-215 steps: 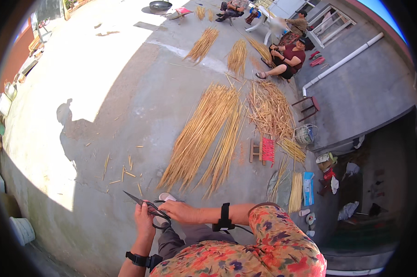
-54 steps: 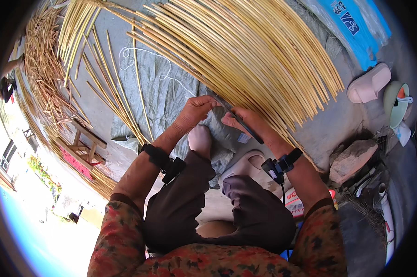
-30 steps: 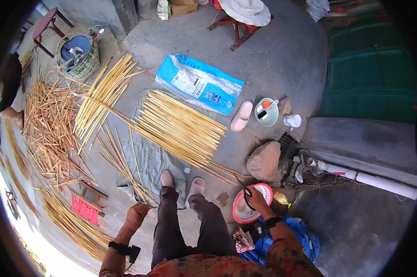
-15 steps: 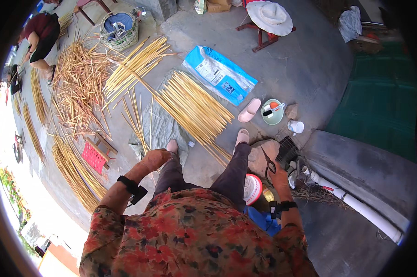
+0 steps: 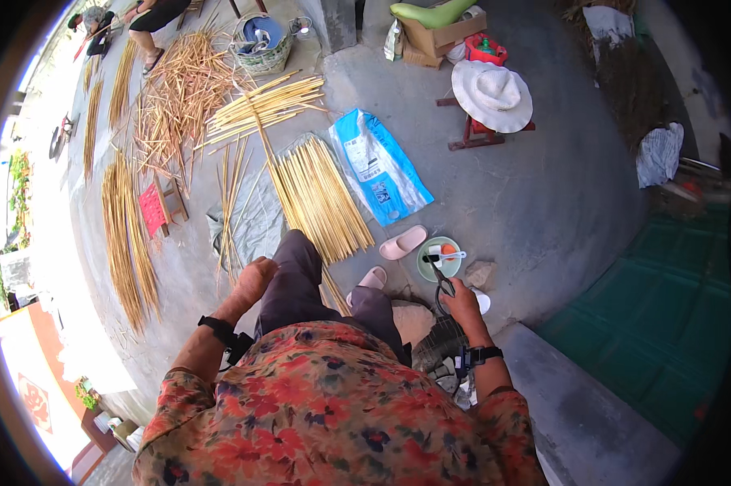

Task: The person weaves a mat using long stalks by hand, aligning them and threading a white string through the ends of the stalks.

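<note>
My right hand (image 5: 463, 306) grips dark-handled scissors (image 5: 445, 293), their blades pointing toward a pale green bowl (image 5: 423, 266). In that bowl lie a brush with a white handle (image 5: 456, 255) and an orange object. My left hand (image 5: 256, 277) hangs beside my bent left knee with its fingers curled; whatever it may hold is hidden. Ahead of my legs, a row of long yellow stalks (image 5: 321, 202) lies side by side on a grey sheet (image 5: 260, 217). A pink slipper (image 5: 403, 242) sits between the stalks and the bowl. My right foot wears a matching slipper (image 5: 374, 278).
A blue and white bag (image 5: 386, 174) lies right of the stalks. Farther off are a stalk heap (image 5: 179, 93), a basket (image 5: 264, 58) and a stool bearing a white hat (image 5: 493, 95). Red-seated stool (image 5: 152, 209) stands left. Another person's leg (image 5: 144, 44) shows far left.
My body has turned rightward and moved forward, so the scene has shifted. My left knee has risen. The scissors, still in my right hand, have come near the bowl.
</note>
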Demonstrator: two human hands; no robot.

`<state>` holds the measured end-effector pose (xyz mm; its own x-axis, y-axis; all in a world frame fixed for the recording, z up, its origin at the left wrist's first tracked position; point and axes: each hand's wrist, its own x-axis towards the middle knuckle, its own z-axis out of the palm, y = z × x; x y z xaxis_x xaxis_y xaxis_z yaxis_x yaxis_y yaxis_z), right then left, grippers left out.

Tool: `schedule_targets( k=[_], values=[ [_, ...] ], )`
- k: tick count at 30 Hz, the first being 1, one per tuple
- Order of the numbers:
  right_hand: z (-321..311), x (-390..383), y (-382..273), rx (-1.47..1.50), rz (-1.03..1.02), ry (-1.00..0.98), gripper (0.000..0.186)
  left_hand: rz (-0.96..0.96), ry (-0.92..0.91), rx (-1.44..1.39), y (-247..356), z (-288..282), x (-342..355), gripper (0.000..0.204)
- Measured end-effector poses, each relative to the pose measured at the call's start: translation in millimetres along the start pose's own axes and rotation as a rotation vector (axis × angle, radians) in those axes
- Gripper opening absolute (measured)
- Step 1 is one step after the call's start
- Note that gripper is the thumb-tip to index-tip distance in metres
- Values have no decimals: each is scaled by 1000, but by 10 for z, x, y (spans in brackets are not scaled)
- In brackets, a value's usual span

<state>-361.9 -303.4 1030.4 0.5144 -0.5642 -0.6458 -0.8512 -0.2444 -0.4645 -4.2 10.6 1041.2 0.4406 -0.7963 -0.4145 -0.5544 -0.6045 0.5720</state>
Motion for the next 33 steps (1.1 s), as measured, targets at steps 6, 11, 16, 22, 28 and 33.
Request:
schedule_targets(
  k=[6,11,16,22,28,33],
  values=[
    [-678,169,-109,-150,-114,-5,48,-50,42,-57,647,61,-1,12],
    [-1130,728,-600,-261,-317,20,41,-6,80,-102,624,-44,269,14],
    [-1509,1569,-1494,-386,-461,29,41,80,96,-178,327,-87,959,14],
    [-2036,3310,-2955,-620,-635,-45,43,4,139,-259,-164,-491,2153,22],
    [-2460,4244,-4074,-625,-744,-80,43,-54,19,-271,-180,-1255,2824,24],
    [-2753,4712,-4667,-742,-721,-215,42,-333,-27,-313,-42,-1367,2957,28]
  ],
)
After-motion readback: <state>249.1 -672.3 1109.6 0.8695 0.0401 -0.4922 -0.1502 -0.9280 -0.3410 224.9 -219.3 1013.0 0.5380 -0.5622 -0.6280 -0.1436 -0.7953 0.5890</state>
